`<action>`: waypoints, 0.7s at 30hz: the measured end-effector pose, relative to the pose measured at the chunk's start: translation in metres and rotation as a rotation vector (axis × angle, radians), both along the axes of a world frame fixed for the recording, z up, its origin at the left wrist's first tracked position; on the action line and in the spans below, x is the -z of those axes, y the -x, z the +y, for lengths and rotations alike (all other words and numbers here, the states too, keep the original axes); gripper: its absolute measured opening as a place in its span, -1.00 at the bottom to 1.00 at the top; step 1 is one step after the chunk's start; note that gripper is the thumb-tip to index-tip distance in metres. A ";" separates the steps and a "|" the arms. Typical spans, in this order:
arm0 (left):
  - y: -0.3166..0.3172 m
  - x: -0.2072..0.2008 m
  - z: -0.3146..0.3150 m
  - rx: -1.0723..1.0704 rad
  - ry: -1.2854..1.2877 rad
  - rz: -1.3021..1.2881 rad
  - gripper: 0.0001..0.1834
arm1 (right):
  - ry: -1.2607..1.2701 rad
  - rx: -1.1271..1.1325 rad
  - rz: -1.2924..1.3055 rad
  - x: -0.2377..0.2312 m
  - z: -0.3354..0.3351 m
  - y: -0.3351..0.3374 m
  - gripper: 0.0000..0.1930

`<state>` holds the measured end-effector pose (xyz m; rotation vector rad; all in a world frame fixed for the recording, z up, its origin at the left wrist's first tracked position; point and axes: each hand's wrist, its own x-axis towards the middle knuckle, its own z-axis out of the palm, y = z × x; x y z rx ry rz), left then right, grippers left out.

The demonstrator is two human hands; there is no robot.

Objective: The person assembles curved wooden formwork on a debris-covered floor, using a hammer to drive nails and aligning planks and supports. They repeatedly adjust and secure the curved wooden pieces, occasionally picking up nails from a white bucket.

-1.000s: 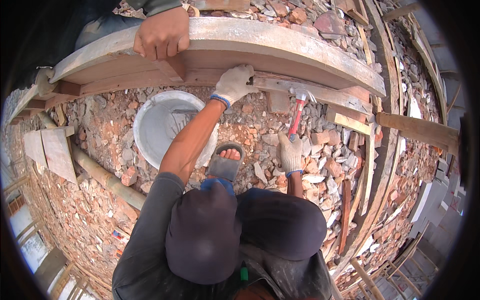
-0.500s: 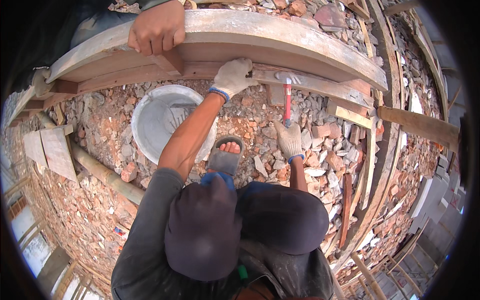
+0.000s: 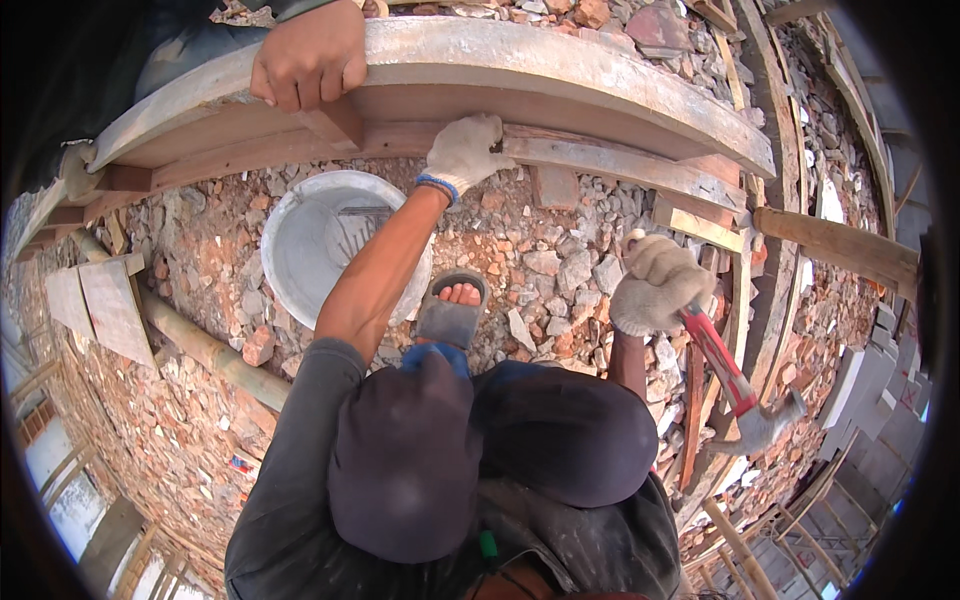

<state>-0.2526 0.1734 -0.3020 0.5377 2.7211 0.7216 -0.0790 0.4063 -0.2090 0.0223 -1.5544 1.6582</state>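
Note:
My right hand (image 3: 662, 284), in a cream knitted glove, grips a claw hammer (image 3: 722, 365) by its red handle. The hammer's metal head points down and to the right, well away from the wood. My left hand (image 3: 465, 155), gloved the same way with a blue cuff, is closed on the left end of a wooden batten (image 3: 625, 167). That batten lies along the lower side of a long wooden formwork panel (image 3: 560, 55), which crosses the top of the view. Its fingertips are partly hidden.
Another person's bare hand (image 3: 312, 58) holds the panel's top edge. A grey bucket (image 3: 285, 245) with nails or thin rods inside stands left of my sandalled foot (image 3: 452, 312). Broken brick and stone cover the ground. Timber beams (image 3: 785, 230) run along the right; a bamboo pole (image 3: 215, 350) lies left.
My right hand has swung the hammer from the batten back to the right and nearer me, and its head now points down-right. My left hand stays on the batten.

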 end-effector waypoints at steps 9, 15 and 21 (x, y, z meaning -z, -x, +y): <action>-0.003 0.006 -0.008 0.001 -0.029 0.086 -0.48 | 0.005 0.070 -0.929 -0.018 -0.016 -0.021 -0.60; 0.000 0.008 0.000 0.016 -0.009 0.049 -0.48 | 0.171 -0.215 -0.170 0.035 -0.031 -0.024 -0.50; 0.006 0.002 0.001 0.017 -0.025 0.103 -0.46 | -0.265 -0.209 -1.225 0.152 -0.008 -0.038 -0.60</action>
